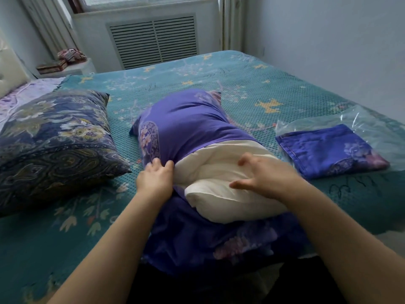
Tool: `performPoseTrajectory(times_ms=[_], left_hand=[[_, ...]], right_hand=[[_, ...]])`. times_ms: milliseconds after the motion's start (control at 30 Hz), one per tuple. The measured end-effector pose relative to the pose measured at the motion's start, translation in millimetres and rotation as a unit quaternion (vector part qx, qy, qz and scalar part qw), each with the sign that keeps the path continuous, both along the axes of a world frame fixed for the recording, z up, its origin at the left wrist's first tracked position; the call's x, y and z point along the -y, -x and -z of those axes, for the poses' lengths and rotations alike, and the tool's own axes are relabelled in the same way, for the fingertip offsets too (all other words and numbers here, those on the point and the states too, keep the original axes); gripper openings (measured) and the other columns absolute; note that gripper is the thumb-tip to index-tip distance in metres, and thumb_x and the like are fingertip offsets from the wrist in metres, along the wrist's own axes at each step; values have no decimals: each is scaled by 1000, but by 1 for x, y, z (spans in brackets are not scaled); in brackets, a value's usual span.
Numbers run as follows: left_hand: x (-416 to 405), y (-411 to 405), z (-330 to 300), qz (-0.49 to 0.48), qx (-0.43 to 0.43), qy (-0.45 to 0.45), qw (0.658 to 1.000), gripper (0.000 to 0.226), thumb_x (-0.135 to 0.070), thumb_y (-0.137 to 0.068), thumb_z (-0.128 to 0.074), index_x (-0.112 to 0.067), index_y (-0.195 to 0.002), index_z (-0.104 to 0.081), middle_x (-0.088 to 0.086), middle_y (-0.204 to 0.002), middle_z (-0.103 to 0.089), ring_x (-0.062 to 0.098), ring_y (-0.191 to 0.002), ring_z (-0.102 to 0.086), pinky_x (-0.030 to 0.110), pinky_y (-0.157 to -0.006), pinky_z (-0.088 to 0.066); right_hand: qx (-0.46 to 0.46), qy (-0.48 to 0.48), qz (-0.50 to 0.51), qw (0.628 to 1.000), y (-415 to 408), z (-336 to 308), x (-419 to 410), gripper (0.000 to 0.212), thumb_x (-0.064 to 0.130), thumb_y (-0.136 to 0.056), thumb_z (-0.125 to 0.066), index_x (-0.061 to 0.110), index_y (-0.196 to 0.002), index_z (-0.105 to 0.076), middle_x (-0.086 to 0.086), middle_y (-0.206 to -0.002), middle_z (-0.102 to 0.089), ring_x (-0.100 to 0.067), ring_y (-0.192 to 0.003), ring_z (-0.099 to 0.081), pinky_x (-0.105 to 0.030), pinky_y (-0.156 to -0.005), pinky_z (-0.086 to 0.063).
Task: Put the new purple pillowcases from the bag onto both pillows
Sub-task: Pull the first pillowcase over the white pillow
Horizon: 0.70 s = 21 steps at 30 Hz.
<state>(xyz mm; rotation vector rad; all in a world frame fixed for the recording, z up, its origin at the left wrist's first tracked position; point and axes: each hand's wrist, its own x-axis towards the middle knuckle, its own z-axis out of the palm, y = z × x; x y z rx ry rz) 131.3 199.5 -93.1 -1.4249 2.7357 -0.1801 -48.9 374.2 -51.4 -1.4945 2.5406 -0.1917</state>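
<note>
A white pillow (228, 172) lies in the middle of the bed, its far half inside a purple flowered pillowcase (190, 121). The case's lower layer spreads out under the pillow toward me. My left hand (156, 175) pinches the case's open edge at the pillow's left side. My right hand (263, 175) hovers over or lightly touches the bare pillow with fingers spread. A second purple pillowcase (328, 150) lies folded on the right, half out of a clear plastic bag (372, 128). The other pillow (54, 139), in a dark blue paisley cover, rests at the left.
The bed (241, 80) wears a teal patterned spread. A white nightstand (72, 68) with boxes and a cloth bundle stands at the far left. A wall vent and a window lie beyond the bed. A wall runs along the right.
</note>
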Motion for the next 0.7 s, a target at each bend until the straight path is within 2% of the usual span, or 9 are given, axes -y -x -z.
performPoseTrajectory(times_ms=[100, 133, 233, 333, 433, 500, 567, 633, 700], left_hand=[[-19, 4, 2, 3, -26, -9, 1000, 33, -6, -91, -36, -13, -124, -37, 14, -123, -52, 37, -112, -55, 42, -83, -45], [-25, 5, 0, 14, -28, 1, 1000, 38, -6, -91, -36, -11, -129, -35, 13, -125, -52, 37, -113, -55, 43, -85, -46], [-34, 0, -1, 51, -28, -6, 998, 63, -7, -89, -37, -12, -149, -15, 11, -135, -48, 35, -117, -53, 42, -89, -44], [-43, -7, -7, 71, -130, -1, 989, 67, -8, -84, -44, -21, -147, -24, 7, -139, -41, 37, -109, -56, 44, -86, -46], [-69, 4, -5, 184, -249, 154, 939, 55, -26, -82, -51, -27, -136, -45, 5, -136, -45, 33, -110, -55, 43, -86, -47], [-94, 19, 7, 290, -228, 144, 918, 69, -59, -78, -50, -36, -141, -38, 2, -149, -36, 34, -128, -43, 48, -99, -40], [-108, 35, 23, 330, -142, 112, 927, 100, -78, -62, -55, -40, -148, -20, 0, -157, -20, 42, -137, -29, 62, -102, -30], [-98, 48, 27, 303, -134, 122, 935, 103, -72, -61, -61, -40, -148, -15, 5, -155, -26, 44, -126, -45, 60, -92, -42], [-78, 49, 16, 264, -222, 123, 931, 85, -56, -72, -62, -44, -144, -19, 6, -143, -45, 36, -103, -61, 45, -74, -53]], right_hand=[[76, -116, 40, 990, 16, -7, -34, 85, 70, -73, -59, 41, -144, -20, -5, -110, -68, -22, -86, -70, -28, -65, -53], [113, -139, 56, 982, 19, -7, -40, 91, 68, -75, -59, 42, -147, -10, -9, -115, -66, -23, -77, -71, -26, -58, -53], [151, -145, 65, 976, 28, -1, -50, 97, 62, -80, -58, 38, -149, 5, -5, -152, -32, -21, -99, -60, -13, -57, -43], [175, -65, 57, 981, 32, 11, -45, 95, 56, -78, -66, 35, -150, -8, 1, -145, -40, -17, -97, -58, -12, -51, -43], [243, 51, 103, 963, 35, 17, -34, 77, 43, -73, -76, 33, -137, -35, 2, -120, -53, -21, -94, -59, -32, -56, -55], [261, 120, 107, 952, 37, 21, -25, 59, 32, -73, -76, 31, -124, -47, -2, -110, -59, -21, -91, -60, -30, -55, -53], [262, 214, 89, 937, 35, 24, -18, 38, 17, -76, -72, 29, -109, -55, -2, -100, -63, -13, -84, -61, -24, -59, -47], [345, 326, 63, 878, 31, 20, -14, 34, 7, -80, -68, 28, -106, -59, -1, -90, -62, 0, -65, -58, -16, -51, -44], [517, 430, 32, 739, 26, 12, -14, 37, 8, -84, -64, 27, -114, -57, -4, -91, -60, 1, -56, -54, -15, -46, -45]])
